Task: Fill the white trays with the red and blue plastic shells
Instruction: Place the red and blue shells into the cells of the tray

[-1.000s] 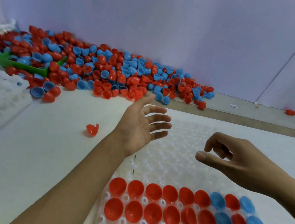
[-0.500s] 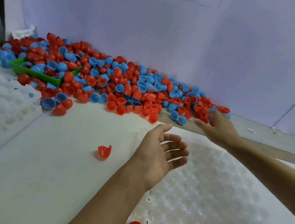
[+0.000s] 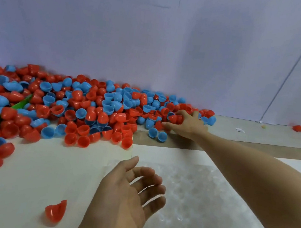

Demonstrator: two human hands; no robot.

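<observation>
right hand (image 3: 186, 124) fingers curl around red shells (image 3: 176, 119) in the pile; left hand (image 3: 127, 195) fingers relaxed, holding nothing.

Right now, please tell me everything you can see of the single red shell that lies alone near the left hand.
The lone red shell is one glossy half of thin plastic, with a jagged, apparently chipped rim. It lies tipped on its side on the white surface, left of the left hand, apart from it and from the pile. Nothing else touches it.
</observation>
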